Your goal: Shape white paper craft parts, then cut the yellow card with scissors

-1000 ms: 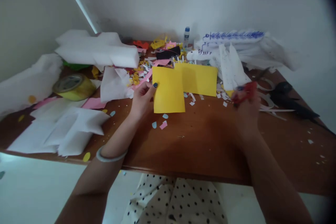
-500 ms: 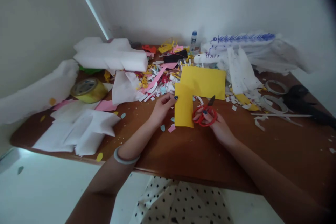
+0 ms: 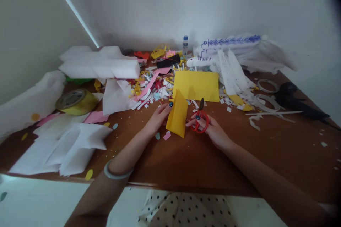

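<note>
Pinched in my left hand (image 3: pixel 161 115) is a folded piece of yellow paper (image 3: pixel 178 117), held upright above the table with its layers slightly parted. My right hand (image 3: pixel 210 127) holds red-handled scissors (image 3: pixel 200 122), fingers through the loops and the dark blades pointing up and away from me. Its fingertips are close to the paper's right edge; whether they touch it I cannot tell. Just behind lies a larger yellow sheet (image 3: pixel 198 85), flat on the scraps, its lower left corner hidden by the folded piece.
Paper scraps (image 3: pixel 149 90) heap at the table's (image 3: pixel 226 170) back middle, with a glue stick (image 3: pixel 185 45) behind. White foam sheets (image 3: pixel 77 145), foam blocks (image 3: pixel 101 67) and a yellow tape roll (image 3: pixel 76 101) lie left. On the right are white rings (image 3: pixel 266 103) and a black glue gun (image 3: pixel 301 103).
The yellow piece has turned from lying flat-faced toward me to a tilted, angled view with its fold parting. The scissors have swung more upright. My view has shifted slightly right and up.
</note>
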Action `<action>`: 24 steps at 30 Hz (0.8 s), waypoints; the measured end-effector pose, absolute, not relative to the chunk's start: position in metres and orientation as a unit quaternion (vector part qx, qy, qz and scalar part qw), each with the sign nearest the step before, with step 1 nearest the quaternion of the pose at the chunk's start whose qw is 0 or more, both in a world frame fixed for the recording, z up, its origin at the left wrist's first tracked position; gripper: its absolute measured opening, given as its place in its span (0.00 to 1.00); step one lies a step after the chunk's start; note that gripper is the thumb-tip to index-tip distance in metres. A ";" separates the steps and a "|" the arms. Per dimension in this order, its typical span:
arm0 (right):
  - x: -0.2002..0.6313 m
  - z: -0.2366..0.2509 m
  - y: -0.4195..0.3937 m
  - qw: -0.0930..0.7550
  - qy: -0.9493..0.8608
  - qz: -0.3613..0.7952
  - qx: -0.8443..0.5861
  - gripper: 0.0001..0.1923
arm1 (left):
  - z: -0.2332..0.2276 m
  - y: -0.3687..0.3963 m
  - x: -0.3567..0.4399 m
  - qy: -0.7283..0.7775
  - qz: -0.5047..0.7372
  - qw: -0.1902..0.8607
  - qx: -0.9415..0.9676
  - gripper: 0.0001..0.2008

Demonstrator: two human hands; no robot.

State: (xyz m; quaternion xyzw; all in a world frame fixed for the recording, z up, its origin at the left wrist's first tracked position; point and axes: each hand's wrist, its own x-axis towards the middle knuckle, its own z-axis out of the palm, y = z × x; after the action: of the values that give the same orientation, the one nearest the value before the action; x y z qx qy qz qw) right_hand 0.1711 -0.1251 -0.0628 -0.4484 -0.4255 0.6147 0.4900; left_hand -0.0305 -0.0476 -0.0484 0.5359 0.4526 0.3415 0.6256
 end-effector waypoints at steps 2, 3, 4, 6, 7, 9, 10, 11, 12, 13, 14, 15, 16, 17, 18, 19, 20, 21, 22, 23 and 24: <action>0.171 -0.063 -0.125 0.487 -0.423 0.619 -0.449 0.16 | -0.048 -0.046 -0.032 0.444 0.332 0.660 0.506 0.22; 0.170 -0.064 -0.125 0.486 -0.420 0.621 -0.449 0.16 | -0.048 -0.045 -0.032 0.440 0.328 0.675 0.493 0.21; 0.170 -0.065 -0.125 0.485 -0.417 0.624 -0.449 0.16 | -0.048 -0.045 -0.033 0.440 0.324 0.681 0.488 0.20; 0.169 -0.067 -0.124 0.483 -0.407 0.630 -0.451 0.16 | -0.047 -0.044 -0.034 0.440 0.308 0.683 0.495 0.21; 0.170 -0.067 -0.123 0.483 -0.403 0.631 -0.454 0.16 | -0.046 -0.045 -0.034 0.439 0.289 0.682 0.508 0.21; 0.174 -0.066 -0.122 0.491 -0.399 0.615 -0.470 0.17 | -0.044 -0.046 -0.034 0.440 0.247 0.676 0.537 0.22; 0.177 -0.064 -0.121 0.503 -0.398 0.594 -0.485 0.16 | -0.043 -0.048 -0.034 0.441 0.234 0.672 0.547 0.23; 0.181 -0.061 -0.120 0.523 -0.396 0.565 -0.500 0.16 | -0.042 -0.049 -0.033 0.444 0.235 0.668 0.550 0.22; 0.185 -0.057 -0.119 0.548 -0.393 0.531 -0.513 0.16 | -0.041 -0.050 -0.033 0.444 0.248 0.664 0.548 0.22; 0.189 -0.052 -0.119 0.574 -0.385 0.500 -0.522 0.15 | -0.040 -0.051 -0.033 0.443 0.270 0.661 0.543 0.22; 0.193 -0.047 -0.118 0.595 -0.374 0.480 -0.524 0.15 | -0.038 -0.052 -0.033 0.440 0.292 0.657 0.538 0.22; 0.196 -0.042 -0.119 0.609 -0.361 0.476 -0.522 0.15 | -0.037 -0.053 -0.033 0.437 0.313 0.651 0.536 0.22; 0.198 -0.038 -0.119 0.614 -0.349 0.485 -0.516 0.15 | -0.035 -0.054 -0.033 0.432 0.330 0.644 0.538 0.21; 0.198 -0.035 -0.120 0.609 -0.342 0.504 -0.509 0.16 | -0.033 -0.055 -0.033 0.427 0.346 0.637 0.540 0.21; 0.197 -0.033 -0.121 0.598 -0.337 0.530 -0.498 0.16 | -0.031 -0.056 -0.033 0.422 0.360 0.630 0.544 0.20; 0.195 -0.033 -0.122 0.583 -0.336 0.560 -0.484 0.16 | -0.030 -0.057 -0.033 0.416 0.371 0.621 0.551 0.19; 0.192 -0.034 -0.123 0.566 -0.337 0.592 -0.464 0.16 | -0.029 -0.058 -0.033 0.410 0.381 0.611 0.559 0.17; 0.188 -0.036 -0.125 0.550 -0.336 0.624 -0.442 0.16 | -0.028 -0.059 -0.032 0.404 0.386 0.604 0.568 0.15; 0.183 -0.039 -0.127 0.533 -0.335 0.655 -0.418 0.16 | -0.028 -0.060 -0.032 0.400 0.384 0.599 0.577 0.14; 0.179 -0.042 -0.129 0.517 -0.335 0.681 -0.397 0.17 | -0.028 -0.062 -0.030 0.398 0.379 0.597 0.584 0.14; 0.175 -0.044 -0.131 0.503 -0.338 0.701 -0.376 0.20 | -0.029 -0.064 -0.029 0.397 0.371 0.598 0.590 0.15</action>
State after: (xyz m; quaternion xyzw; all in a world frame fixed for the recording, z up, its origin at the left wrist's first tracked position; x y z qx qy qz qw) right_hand 0.1746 -0.1307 -0.0435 -0.3762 -0.3375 0.7014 0.5026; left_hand -0.0288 -0.0642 -0.0290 0.5898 0.3966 0.3709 0.5977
